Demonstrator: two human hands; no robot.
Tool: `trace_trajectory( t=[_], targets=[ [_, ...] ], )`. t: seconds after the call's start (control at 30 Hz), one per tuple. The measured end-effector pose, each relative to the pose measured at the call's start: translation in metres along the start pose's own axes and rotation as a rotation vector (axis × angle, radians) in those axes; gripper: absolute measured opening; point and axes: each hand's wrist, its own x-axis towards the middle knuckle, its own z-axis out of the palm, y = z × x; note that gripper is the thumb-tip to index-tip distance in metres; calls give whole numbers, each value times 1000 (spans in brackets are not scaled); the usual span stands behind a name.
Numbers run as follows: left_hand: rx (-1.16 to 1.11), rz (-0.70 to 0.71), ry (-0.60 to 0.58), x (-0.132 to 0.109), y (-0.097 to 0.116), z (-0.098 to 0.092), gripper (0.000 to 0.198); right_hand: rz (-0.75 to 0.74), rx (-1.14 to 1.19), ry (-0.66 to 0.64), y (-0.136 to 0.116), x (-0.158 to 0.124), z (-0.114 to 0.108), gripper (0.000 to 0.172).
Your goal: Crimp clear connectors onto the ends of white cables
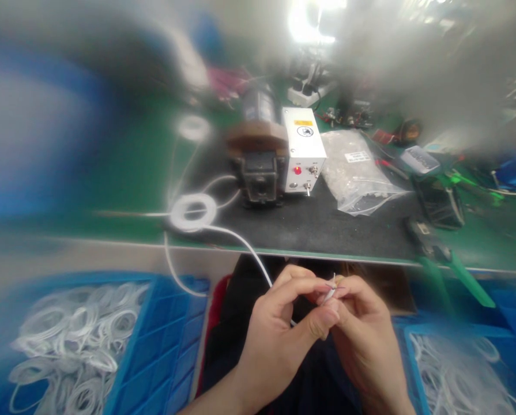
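Observation:
Between my two hands, just in front of the table edge, is the end of a white cable (329, 294), with thin wires sticking out of its tip. My left hand (290, 317) pinches the cable end with thumb and fingers. My right hand (364, 323) is closed on the thin wires at the same tip, its fingertips touching those of the left. From behind my left hand the cable runs up to a white cable coil (192, 212) lying at the left of the black mat.
On the black mat (327, 230) stand a dark machine (260, 173) and a white control box (304, 151) with a lit red lamp. Right of them lie a clear bag (355, 167) and green-handled pliers (460, 271). Blue crates (162, 340) of coiled cables flank me.

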Motion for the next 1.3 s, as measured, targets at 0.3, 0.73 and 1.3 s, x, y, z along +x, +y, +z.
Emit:
trace_trajectory(
  t=[0.3,0.73,1.3],
  targets=[
    [-202,-98,47,3,-1,-2,11,-12,-293,-116,-13,-5,-18,15],
    [247,37,88,1,13,-5,13,-136,-848,-132,-65,14,-3,19],
    [139,-41,9,2,12,-11,8,207,-631,-234,-65,15,-14,30]
  ],
)
